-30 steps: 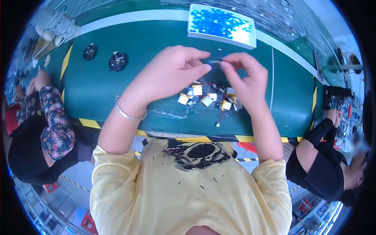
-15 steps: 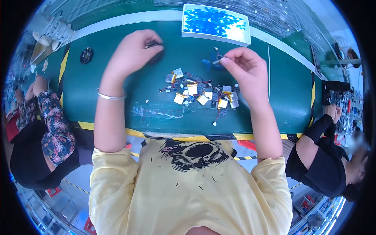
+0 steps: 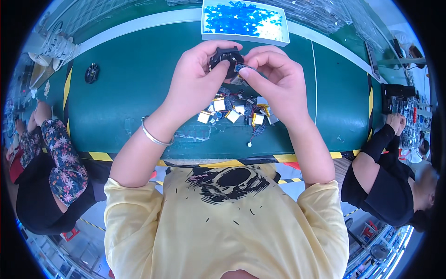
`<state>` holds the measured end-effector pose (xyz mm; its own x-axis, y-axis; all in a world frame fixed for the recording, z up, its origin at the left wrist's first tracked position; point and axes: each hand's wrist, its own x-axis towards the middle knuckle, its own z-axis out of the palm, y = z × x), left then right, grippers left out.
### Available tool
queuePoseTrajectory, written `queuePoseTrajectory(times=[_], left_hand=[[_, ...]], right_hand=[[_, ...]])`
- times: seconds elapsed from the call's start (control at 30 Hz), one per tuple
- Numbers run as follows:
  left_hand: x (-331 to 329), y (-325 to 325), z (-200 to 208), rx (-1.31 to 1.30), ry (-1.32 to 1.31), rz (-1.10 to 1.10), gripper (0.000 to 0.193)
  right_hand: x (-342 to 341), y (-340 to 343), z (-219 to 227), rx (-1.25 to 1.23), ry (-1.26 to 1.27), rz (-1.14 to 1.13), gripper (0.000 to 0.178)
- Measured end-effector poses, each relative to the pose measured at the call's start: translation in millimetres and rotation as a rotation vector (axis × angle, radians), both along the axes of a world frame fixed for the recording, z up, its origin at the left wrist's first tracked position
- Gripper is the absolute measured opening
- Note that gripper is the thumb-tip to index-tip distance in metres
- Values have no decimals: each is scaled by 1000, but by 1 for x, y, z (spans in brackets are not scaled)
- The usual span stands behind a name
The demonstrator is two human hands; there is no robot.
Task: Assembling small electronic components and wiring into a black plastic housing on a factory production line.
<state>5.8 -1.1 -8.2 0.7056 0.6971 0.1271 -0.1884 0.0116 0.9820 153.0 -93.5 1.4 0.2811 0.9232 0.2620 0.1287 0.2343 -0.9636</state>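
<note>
My left hand (image 3: 197, 69) is closed around a round black housing (image 3: 228, 56), much like a watch case, with its thumb across the face. At the right side of that housing, my right hand (image 3: 278, 76) pinches a small flat part (image 3: 239, 68), which looks like a circuit board. The fingertips of both hands almost meet there. Just below them on the green table lies a loose pile of silvery flat battery cells (image 3: 219, 104) with yellow tape, thin wires and small dark boards. My hands and the housing partly cover this pile.
Behind my hands stands a white box (image 3: 246, 38) of small blue pieces (image 3: 234, 18). Another black round housing (image 3: 92, 73) lies at the far left of the table (image 3: 134, 74). Yellow-black tape (image 3: 223, 164) edges the table. People sit at both sides.
My hands have come together from apart. The left brought the black housing rightward, and the right brought its small part leftward against it. The view has shifted slightly.
</note>
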Motion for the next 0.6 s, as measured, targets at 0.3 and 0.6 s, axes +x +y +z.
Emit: queuePoseTrajectory(times=[0.3, 0.6], left_hand=[[1, -2, 3, -84, -23, -5, 26], [-1, -1, 4, -112, -7, -14, 24]], right_hand=[[2, -2, 3, -66, 146, 30, 6], [2, -2, 3, -61, 167, 38, 6]])
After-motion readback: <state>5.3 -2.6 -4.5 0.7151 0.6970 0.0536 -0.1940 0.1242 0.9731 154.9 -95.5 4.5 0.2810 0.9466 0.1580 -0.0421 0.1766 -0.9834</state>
